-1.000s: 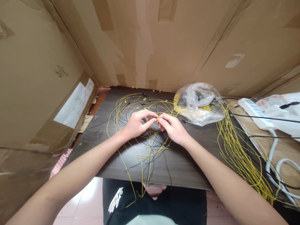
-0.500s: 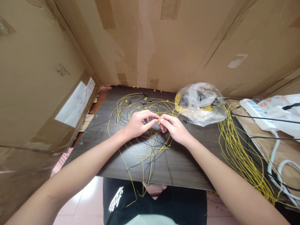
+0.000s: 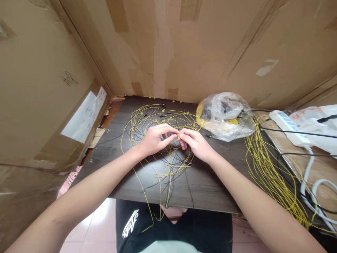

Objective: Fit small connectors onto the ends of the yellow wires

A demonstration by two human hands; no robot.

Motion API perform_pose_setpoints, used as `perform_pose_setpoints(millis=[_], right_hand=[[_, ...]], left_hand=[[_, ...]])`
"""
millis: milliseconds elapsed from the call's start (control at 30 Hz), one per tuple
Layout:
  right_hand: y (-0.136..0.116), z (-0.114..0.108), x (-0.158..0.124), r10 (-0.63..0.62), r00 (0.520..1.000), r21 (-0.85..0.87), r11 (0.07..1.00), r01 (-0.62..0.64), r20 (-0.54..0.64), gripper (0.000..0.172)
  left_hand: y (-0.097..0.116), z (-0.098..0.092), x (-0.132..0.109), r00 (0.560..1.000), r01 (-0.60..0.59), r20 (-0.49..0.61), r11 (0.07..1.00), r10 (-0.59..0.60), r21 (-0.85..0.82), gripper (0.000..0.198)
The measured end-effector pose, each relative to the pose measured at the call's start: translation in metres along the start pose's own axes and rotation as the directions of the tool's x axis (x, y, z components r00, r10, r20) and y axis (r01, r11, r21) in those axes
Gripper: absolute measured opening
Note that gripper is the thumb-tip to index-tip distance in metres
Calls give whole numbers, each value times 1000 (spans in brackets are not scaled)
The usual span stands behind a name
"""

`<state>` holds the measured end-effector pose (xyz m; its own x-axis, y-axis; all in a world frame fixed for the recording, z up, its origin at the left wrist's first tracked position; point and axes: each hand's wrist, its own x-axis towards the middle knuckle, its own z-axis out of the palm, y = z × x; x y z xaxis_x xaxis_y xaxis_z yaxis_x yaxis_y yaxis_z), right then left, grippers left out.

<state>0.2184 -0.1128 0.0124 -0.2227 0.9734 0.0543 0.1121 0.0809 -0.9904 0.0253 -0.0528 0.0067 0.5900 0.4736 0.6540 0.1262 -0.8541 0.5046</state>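
Over the middle of the dark table, my left hand (image 3: 157,138) and my right hand (image 3: 196,142) meet at the fingertips. Pinched between them is a small yellow piece (image 3: 179,135), too small to make out in detail. Both hands are closed on it, thumbs against forefingers. Beneath and around them lies a loose tangle of thin yellow wires (image 3: 134,121), some tipped with black ends (image 3: 165,115). A few wire ends hang over the table's front edge above my lap. My fingers hide the part of the tangle under them.
Cardboard walls (image 3: 163,49) enclose the table (image 3: 210,186) at the back and left. A clear plastic bag (image 3: 229,119) sits back right, beside a long bundle of yellow wires (image 3: 268,175). Further right are a white power strip (image 3: 288,128) and cables. Small yellow bits (image 3: 156,121) lie scattered behind the tangle.
Almost nothing differs. Both hands keep the same pinch on the yellow piece, and the view has shifted very slightly.
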Motion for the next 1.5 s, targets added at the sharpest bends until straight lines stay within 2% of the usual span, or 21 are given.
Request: perform_pose_setpoints(millis=[367,567,900,1000,1067,1133,1300,1500], right_hand=[[0,-1,-1,117,993,244,962,-122,33,19],[-1,0,0,140,990,265,953,-144,32,21],[-1,0,0,87,996,37,996,-87,2,23],[1,0,-1,9,997,-168,986,-22,-78,23],[1,2,-3,-69,988,-325,945,21,-137,22],[-1,3,-4,-111,984,-414,909,44,-141,22],[-3,4,-6,-144,986,-461,883,87,-89,32],[2,4,-3,-220,969,-515,847,133,-110,26]], left_hand=[[2,2,0,999,-44,-12,999,45,12,14],[2,2,0,1000,-1,-13,999,2,38,13],[1,3,0,1000,31,6,1000,-31,-4,13],[0,3,0,997,64,30,998,-65,25,13],[-1,3,0,994,98,34,994,-99,39,13],[-2,3,-1,992,123,29,992,-124,39,13],[-1,3,-1,992,118,42,993,-119,29,13],[3,4,1,976,215,31,977,-214,-14,13]])
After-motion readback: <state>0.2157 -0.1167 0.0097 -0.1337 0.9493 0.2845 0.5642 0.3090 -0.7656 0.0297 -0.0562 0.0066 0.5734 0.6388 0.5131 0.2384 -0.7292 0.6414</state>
